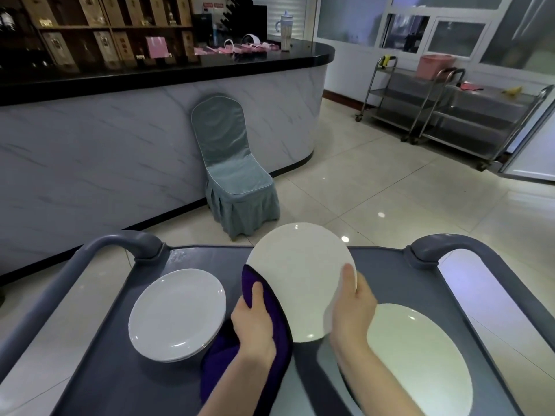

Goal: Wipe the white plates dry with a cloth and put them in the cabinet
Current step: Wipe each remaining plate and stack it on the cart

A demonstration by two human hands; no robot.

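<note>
Seen from above, a person's two hands hold a raised white plate [300, 274] tilted over a grey service cart [120, 370]. The left hand [253, 322] has its grip closed on a purple cloth [220, 358]. Its thumb presses the fabric against the plate's lower left rim, and the rest of the cloth hangs down toward the cart. The right hand [353, 310] pinches the plate's lower right edge, with the thumb lying on the face and the fingers hidden behind.

On the cart's left side sits a stack of white plates [177, 315], just beside the hanging cloth. A lone white plate [420, 361] lies on the right, partly under the right forearm.

Beyond the cart, a chair with a grey-green cover [234, 175] stands on the glossy tiled floor [390, 190]. Steel trolleys [450, 115] are parked at the far right.
</note>
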